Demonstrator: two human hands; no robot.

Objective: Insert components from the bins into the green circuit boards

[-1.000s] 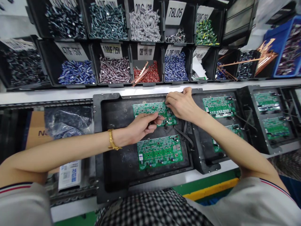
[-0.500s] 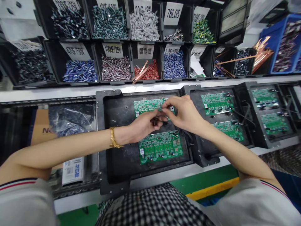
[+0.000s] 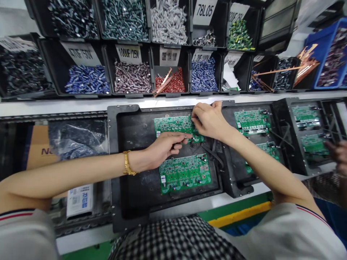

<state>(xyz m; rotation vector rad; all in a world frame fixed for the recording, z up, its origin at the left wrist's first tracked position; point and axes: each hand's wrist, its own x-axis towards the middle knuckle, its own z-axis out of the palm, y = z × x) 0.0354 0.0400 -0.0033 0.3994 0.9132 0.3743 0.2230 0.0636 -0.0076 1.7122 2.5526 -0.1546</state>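
Note:
A black carrier tray (image 3: 127,151) in front of me holds two green circuit boards, the far board (image 3: 173,124) and the near board (image 3: 184,173). My left hand (image 3: 165,146) rests at the far board's near edge, fingers curled around several small dark parts, index finger stretched out. My right hand (image 3: 210,121) is over the far board's right end, with thumb and fingers pinched on a tiny part pressed against the board. A gold bracelet (image 3: 127,163) circles my left wrist.
Black bins of parts line the back: blue capacitors (image 3: 86,79), grey-purple ones (image 3: 132,77), red parts (image 3: 173,83), more blue ones (image 3: 204,74). Further trays with boards (image 3: 252,121) lie to the right. Another person's hand (image 3: 337,153) is at the right edge. A cardboard box (image 3: 40,146) sits left.
My right hand went from meeting my left hand above the tray back to the far board's right end. My left hand sank to the board's edge. Another person's hand appeared at right.

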